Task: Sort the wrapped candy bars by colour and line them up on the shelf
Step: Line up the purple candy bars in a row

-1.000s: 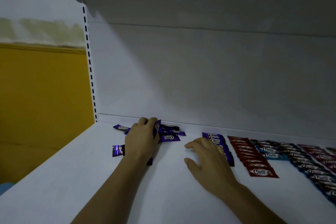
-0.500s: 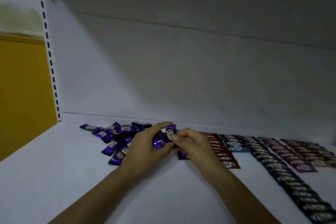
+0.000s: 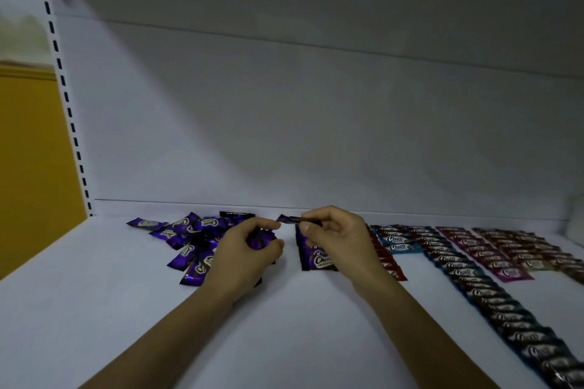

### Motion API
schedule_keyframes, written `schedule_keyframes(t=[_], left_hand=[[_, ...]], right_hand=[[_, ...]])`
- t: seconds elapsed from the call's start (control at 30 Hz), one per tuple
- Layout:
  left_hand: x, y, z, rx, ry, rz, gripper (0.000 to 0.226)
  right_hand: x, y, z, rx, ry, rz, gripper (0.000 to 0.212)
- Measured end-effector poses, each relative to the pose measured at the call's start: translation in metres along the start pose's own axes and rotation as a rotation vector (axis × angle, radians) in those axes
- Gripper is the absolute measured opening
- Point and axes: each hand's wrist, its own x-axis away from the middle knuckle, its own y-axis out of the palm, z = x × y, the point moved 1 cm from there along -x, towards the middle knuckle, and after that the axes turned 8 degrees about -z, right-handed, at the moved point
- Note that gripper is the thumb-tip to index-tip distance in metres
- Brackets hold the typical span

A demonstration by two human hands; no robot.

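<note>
A loose heap of purple candy bars (image 3: pixel 189 238) lies at the back left of the white shelf (image 3: pixel 284 325). My left hand (image 3: pixel 245 257) is curled over the heap's right side and grips purple bars (image 3: pixel 259 238). My right hand (image 3: pixel 335 237) pinches one purple bar (image 3: pixel 289 218) by its end, held above the short purple row (image 3: pixel 313 254). Further right run a red row (image 3: pixel 390 265), a blue row (image 3: pixel 474 281), a magenta row (image 3: pixel 493 257) and a dark red row (image 3: pixel 537 251).
The shelf's white back panel (image 3: pixel 316 136) rises just behind the bars. A slotted upright (image 3: pixel 68 104) marks the left end, with a yellow wall (image 3: pixel 28 167) beyond it. The blue row reaches to the front right corner.
The purple bar has passed from my left fingers to my right hand, which now holds it alone above the purple row. My left hand has drawn back onto the heap.
</note>
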Motion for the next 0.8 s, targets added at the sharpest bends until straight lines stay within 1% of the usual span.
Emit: schedule_keyframes(t=[0.07, 0.17, 0.27, 0.3, 0.4, 0.47, 0.57, 0.67, 0.73, 0.8], left_hand=[[-0.001, -0.001, -0.004, -0.019, -0.020, 0.025, 0.027], [-0.002, -0.001, -0.006, -0.038, -0.021, 0.027, 0.027], [-0.004, 0.003, -0.005, -0.072, -0.016, 0.004, 0.024], [-0.003, 0.005, -0.003, -0.085, -0.006, -0.012, 0.024], [0.000, 0.008, 0.000, -0.122, 0.046, -0.051, 0.026], [0.002, 0.008, 0.001, -0.139, 0.068, -0.070, 0.024], [0.005, 0.010, 0.002, -0.152, 0.080, -0.094, 0.023], [0.007, 0.012, 0.003, -0.167, 0.100, -0.093, 0.024], [0.007, 0.012, 0.003, -0.161, 0.100, -0.089, 0.022], [0.006, 0.011, 0.003, -0.151, 0.088, -0.087, 0.020]], right_hand=[[0.001, -0.004, -0.004, 0.098, -0.038, -0.027, 0.017], [0.007, -0.015, -0.007, 0.231, -0.054, -0.110, 0.011], [0.021, -0.026, 0.005, 0.525, -0.056, -0.173, 0.011], [0.024, -0.028, 0.009, 0.581, -0.037, -0.180, 0.012], [0.027, -0.032, 0.017, 0.543, 0.023, -0.170, 0.019], [0.024, -0.035, 0.020, 0.556, 0.037, -0.198, 0.020], [0.023, -0.038, 0.023, 0.622, 0.052, -0.223, 0.015], [0.022, -0.035, 0.024, 0.511, 0.042, -0.173, 0.013], [0.022, -0.029, 0.026, 0.469, 0.033, -0.202, 0.015], [0.023, -0.025, 0.029, 0.546, 0.029, -0.224, 0.016]])
